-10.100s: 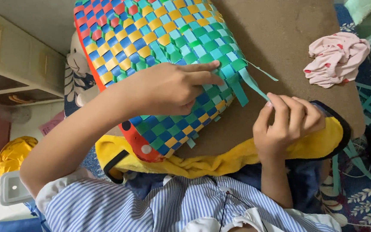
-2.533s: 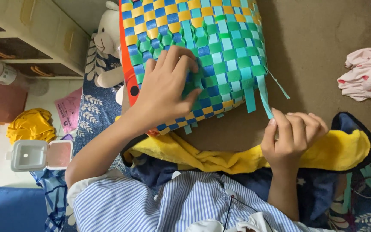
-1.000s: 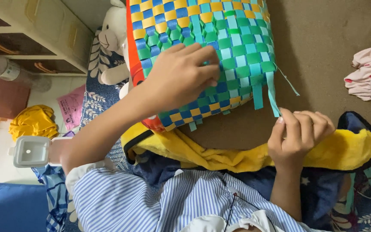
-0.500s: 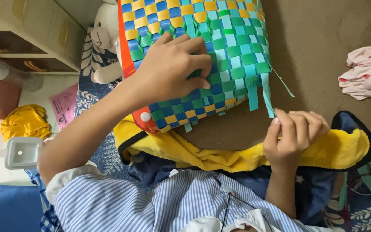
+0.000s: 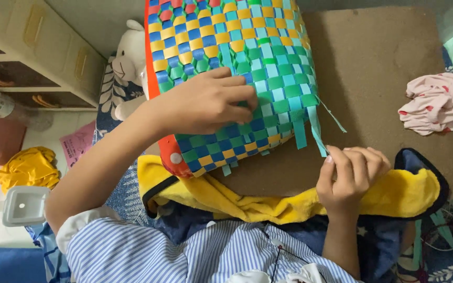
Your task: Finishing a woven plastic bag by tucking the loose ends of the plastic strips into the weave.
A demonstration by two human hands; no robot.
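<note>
Hands weaving a bright strip mat on a brown board

The left hand (image 5: 208, 102) lies flat with fingers pressed together on the woven mat (image 5: 237, 63), keeping it from sliding near the board's (image 5: 394, 63) left edge. The right hand (image 5: 349, 175) pinches a loose green strip (image 5: 318, 133) at the mat's bottom corner, pulling it tight.

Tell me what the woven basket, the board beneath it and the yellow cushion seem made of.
Woven basket: flat plastic-looking strips, slightly glossy, loose ends hanging stiff. Board: matte brown, probably hardboard or cardboard. Yellow cushion: soft plush fabric, fuzzy and folded.
</note>
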